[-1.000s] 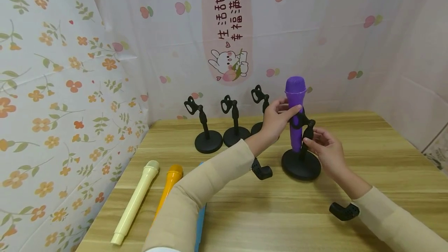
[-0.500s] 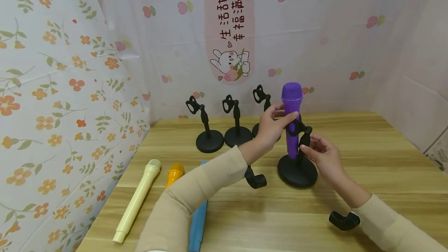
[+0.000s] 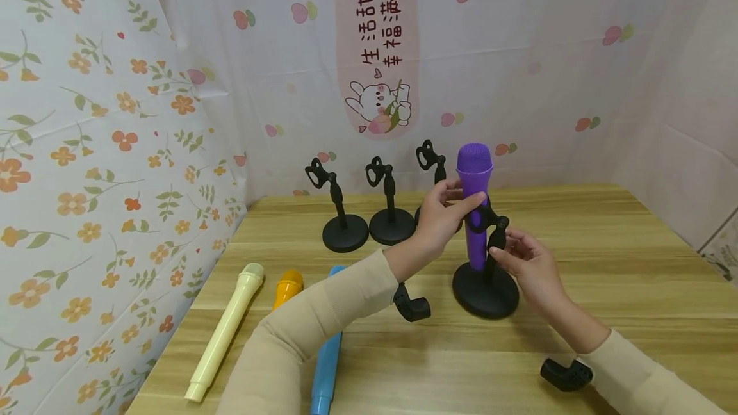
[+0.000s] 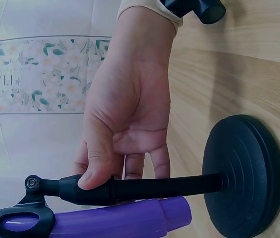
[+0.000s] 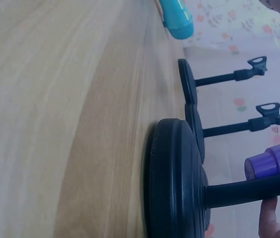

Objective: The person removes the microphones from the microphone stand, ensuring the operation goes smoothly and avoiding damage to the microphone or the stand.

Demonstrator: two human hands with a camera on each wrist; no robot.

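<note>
A purple microphone [image 3: 475, 175] stands upright in the clip [image 3: 480, 218] of a black desk microphone stand [image 3: 485, 290]. My left hand [image 3: 438, 219] grips the microphone's body just above the clip, thumb across its front. Lower down, my right hand [image 3: 533, 271] pinches the stand's post, thumb on the near side. In the left wrist view, that right hand [image 4: 135, 99] curls round the post while the microphone [image 4: 115, 220] lies alongside it in the clip. The right wrist view shows the microphone's lower end [image 5: 274, 161] above the round base [image 5: 175, 183].
Several more black stands stand at the back, including a left one [image 3: 344, 232] and a middle one [image 3: 392, 226]. On the left of the wooden table [image 3: 432, 370] lie a cream microphone [image 3: 227, 328], an orange one [image 3: 287, 287] and a blue one [image 3: 327, 370], partly behind the left sleeve.
Both hands, the purple microphone and its stand have shifted slightly left and nearer. The microphone sits lower in the head view, its grip unchanged. The other stands and microphones have stayed put.
</note>
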